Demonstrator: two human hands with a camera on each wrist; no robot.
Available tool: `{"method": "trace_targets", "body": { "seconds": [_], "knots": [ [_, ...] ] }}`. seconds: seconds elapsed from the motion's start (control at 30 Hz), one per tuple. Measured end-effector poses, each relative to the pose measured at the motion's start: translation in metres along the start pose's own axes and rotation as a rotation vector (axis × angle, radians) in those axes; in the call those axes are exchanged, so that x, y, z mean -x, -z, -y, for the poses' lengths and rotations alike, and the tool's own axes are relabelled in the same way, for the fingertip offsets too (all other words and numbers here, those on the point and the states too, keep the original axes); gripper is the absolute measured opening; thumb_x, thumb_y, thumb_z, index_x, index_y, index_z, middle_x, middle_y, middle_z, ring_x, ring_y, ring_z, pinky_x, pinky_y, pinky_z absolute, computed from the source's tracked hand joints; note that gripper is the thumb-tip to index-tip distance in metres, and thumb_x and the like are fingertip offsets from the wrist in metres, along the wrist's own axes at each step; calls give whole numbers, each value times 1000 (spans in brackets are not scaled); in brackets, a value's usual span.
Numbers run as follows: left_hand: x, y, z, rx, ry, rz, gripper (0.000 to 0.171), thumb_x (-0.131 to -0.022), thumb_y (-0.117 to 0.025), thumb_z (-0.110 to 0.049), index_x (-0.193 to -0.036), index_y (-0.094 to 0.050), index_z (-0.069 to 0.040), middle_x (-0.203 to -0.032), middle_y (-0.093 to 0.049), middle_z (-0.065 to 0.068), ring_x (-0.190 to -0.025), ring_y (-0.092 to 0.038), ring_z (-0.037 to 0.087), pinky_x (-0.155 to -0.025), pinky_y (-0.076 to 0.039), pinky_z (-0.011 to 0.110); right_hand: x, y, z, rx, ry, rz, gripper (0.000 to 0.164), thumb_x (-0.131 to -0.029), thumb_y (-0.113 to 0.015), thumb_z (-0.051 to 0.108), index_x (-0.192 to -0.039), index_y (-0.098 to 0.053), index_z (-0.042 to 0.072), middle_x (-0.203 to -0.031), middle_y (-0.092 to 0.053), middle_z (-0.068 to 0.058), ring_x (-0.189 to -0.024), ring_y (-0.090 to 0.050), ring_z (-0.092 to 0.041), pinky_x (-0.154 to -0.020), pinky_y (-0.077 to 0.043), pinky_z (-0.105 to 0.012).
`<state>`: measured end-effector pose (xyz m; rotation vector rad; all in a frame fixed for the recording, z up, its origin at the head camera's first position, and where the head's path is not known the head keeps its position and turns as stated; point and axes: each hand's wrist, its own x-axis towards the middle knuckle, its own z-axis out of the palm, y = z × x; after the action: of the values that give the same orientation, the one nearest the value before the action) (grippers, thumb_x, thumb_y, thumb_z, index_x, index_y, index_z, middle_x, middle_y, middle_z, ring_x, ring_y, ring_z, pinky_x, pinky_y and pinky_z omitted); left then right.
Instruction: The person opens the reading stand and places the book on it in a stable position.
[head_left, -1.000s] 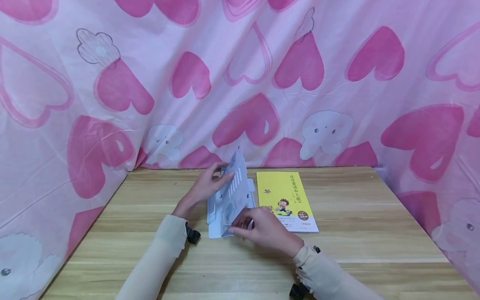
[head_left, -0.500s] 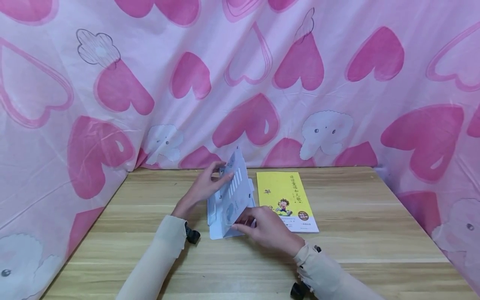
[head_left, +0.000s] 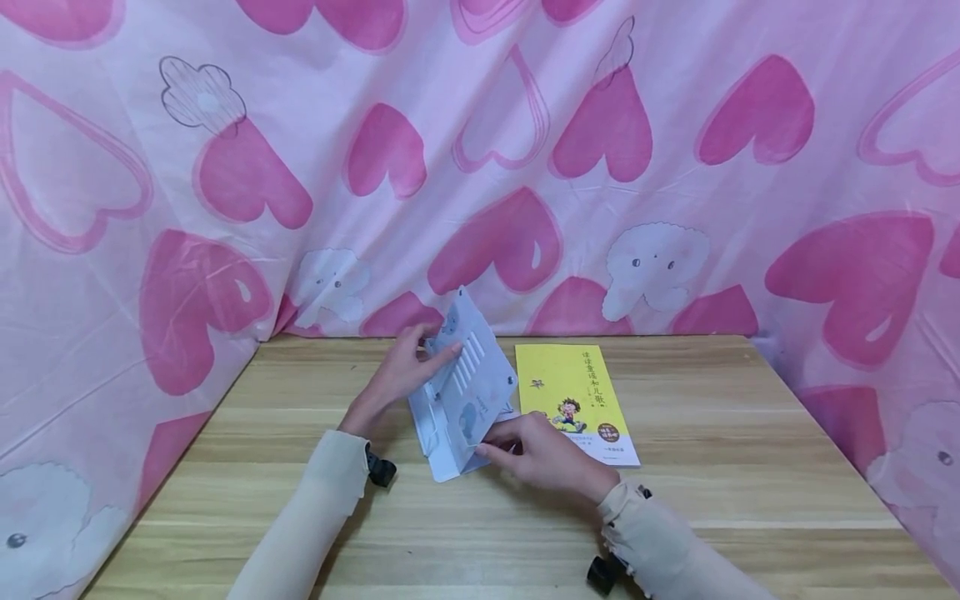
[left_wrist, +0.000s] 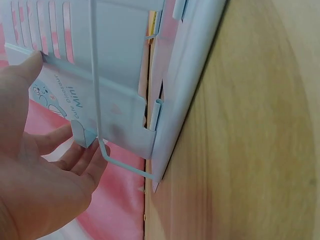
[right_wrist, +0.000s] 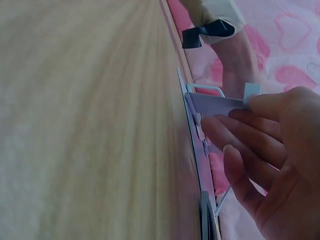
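A light blue metal book stand [head_left: 487,367] stands on the table, its slotted panel raised steeply from the flat base. "Mini Cute Dinosaur" is printed on the panel [left_wrist: 117,47] in the left wrist view, where a thin wire bar [left_wrist: 95,70] runs beside it. My left hand [head_left: 397,371] grips the panel's far side, thumb on one face and fingers behind. In the right wrist view, my right hand [right_wrist: 280,155] pinches a small tab [right_wrist: 252,91] at the panel's near edge between thumb and forefinger; its other fingers are loosely bent.
Just right of the stand, a yellow book [head_left: 558,371] with a cartoon child on its cover lies flat on the wooden table [head_left: 712,500]. Behind and at the sides hangs a pink heart-patterned cloth [head_left: 487,225]. Each wrist wears a small black camera [head_left: 381,471].
The stand has turned a little, its panel's top corner shifting left and its face coming more toward the head view. Both hands keep hold; the left moved slightly left, the right slightly right.
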<state>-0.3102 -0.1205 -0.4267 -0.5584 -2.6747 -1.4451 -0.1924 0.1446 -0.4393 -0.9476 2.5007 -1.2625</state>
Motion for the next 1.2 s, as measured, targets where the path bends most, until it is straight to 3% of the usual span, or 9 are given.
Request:
{"method": "trace_targets", "body": {
  "seconds": [0.37, 0.53, 0.73, 0.87, 1.03, 1.2],
  "knots": [
    [2, 2, -2, 10, 48, 10, 80, -98, -71, -65, -156, -51, -14, -152, -55, 8, -133, -63, 32, -109, -59, 51, -2, -4, 9, 110, -54, -91, 30, -102, -74, 47, -121, -83, 25, -99, -78, 19, -77, -67, -4, -73, -61, -23],
    [6, 5, -1, 0, 92, 20, 80, -97, -70, -68, -156, -49, -19, -152, -57, 5, -131, -64, 32, -107, -60, 51, -1, 4, 3, 88, -55, -65, 27, -102, -75, 46, -120, -82, 28, -97, -78, 17, -79, -70, -6, -76, -62, -25],
    [16, 11, 5, -18, 78, 6, 75, -97, -76, -60, -154, -50, -20, -150, -59, 7, -124, -68, 33, -102, -63, 50, 1, 14, -3, 27, -59, -28, 22, -101, -77, 42, -117, -81, 27, -94, -79, 13, -79, -73, -11, -72, -62, -28],
    [22, 13, 8, -29, 90, -19, 76, -94, -77, -61, -151, -50, -20, -143, -61, 6, -114, -68, 31, -95, -65, 46, 1, 13, -2, -30, -89, -9, 30, -98, -80, 45, -122, -80, 26, -100, -79, 13, -81, -73, -14, -68, -62, -30],
    [25, 16, 10, -46, 99, -33, 78, -93, -78, -63, -148, -48, -16, -138, -60, 7, -111, -65, 29, -95, -64, 42, 0, 13, -1, -8, -113, -43, 37, -95, -82, 53, -123, -79, 29, -105, -78, 17, -84, -71, -12, -67, -61, -28],
    [26, 18, 8, -36, 123, -59, 72, -93, -80, -59, -142, -49, -15, -129, -61, 8, -105, -65, 28, -88, -63, 37, 0, 19, -6, 10, -96, -80, 30, -96, -83, 47, -118, -80, 27, -99, -79, 14, -81, -72, -13, -65, -60, -28]
  ]
}}
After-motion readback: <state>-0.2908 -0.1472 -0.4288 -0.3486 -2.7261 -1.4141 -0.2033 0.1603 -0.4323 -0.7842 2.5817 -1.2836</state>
